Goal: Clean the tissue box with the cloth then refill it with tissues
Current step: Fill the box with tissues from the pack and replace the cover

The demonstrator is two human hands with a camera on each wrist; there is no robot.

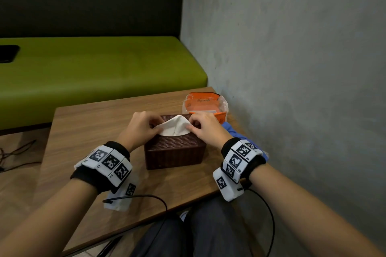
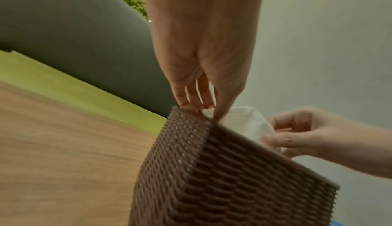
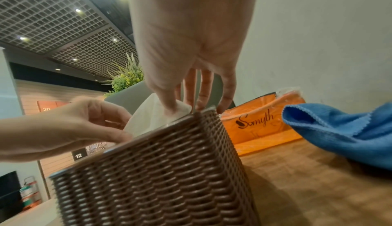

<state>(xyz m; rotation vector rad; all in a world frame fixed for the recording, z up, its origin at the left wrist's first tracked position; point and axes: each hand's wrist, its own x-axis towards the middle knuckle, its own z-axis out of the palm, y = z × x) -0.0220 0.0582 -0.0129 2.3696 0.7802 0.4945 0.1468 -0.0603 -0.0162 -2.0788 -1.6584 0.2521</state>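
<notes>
A brown woven tissue box [image 1: 175,152] [image 2: 222,179] [image 3: 161,171] stands on the wooden table [image 1: 87,131]. A white tissue [image 1: 175,126] [image 2: 246,122] [image 3: 148,117] sticks up from the oval slot in its top. My left hand [image 1: 144,127] [image 2: 203,78] pinches the tissue's left edge at the slot. The right edge is pinched by my right hand [image 1: 205,128] [image 3: 186,72]. The blue cloth [image 1: 231,129] [image 3: 343,129] lies on the table right of the box, partly hidden behind my right wrist.
An orange tissue pack [image 1: 205,104] [image 3: 260,125] in clear plastic lies behind the box near the grey wall [image 1: 292,69]. A green bench [image 1: 94,73] runs behind the table. A white wrapper [image 1: 121,198] and black cables [image 1: 146,197] lie near the table's front edge.
</notes>
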